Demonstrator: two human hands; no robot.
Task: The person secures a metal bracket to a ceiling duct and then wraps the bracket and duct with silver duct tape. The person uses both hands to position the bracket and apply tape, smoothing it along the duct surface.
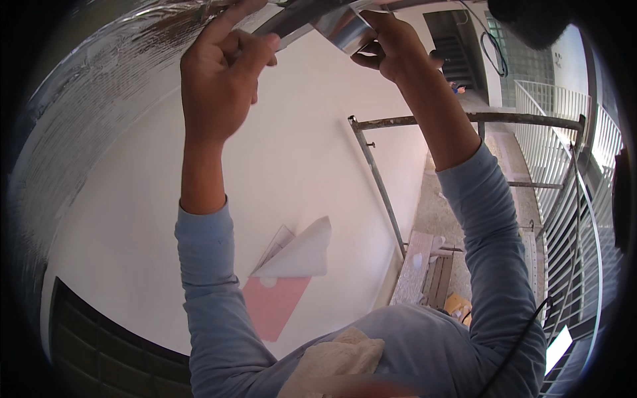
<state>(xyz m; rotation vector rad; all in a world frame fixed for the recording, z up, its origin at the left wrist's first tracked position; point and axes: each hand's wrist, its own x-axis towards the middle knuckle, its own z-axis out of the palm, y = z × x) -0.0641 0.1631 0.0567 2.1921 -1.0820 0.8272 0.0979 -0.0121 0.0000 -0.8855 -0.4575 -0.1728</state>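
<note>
White wall (292, 159) takes up most of what I see, filling the middle and left. Silver foil-like surface (86, 126), wrinkled, arcs over the upper left. Worker in front of me has a blue long-sleeved shirt (411, 338), both forearms raised, hands high.

White railing (577, 219) runs down the right side. Metal tube frame (524, 119), worn and stained, stands between wall and railing; right forearm crosses in front of its top bar. Dark panel (113, 331) at lower left, below the wall.

Pink sheet (272, 305) against the wall, partly hidden by the left sleeve; white paper (302, 249) sits at its upper end, one corner sticking up. Pale board (411, 265) lies lower right of the wall, near the frame. Light cloth (335, 358) on the worker's chest.

Left hand (232, 66): fingers bent, thumb tip at the lower edge of the dark strip (295, 21). Can't tell if it's gripping or just resting there. Right hand (378, 43): thumb and fingers pinching the shiny silver piece (348, 32). Strip and silver piece are up between the hands, meeting each other; can't tell whether they're joined. Top of the strip cut off.
</note>
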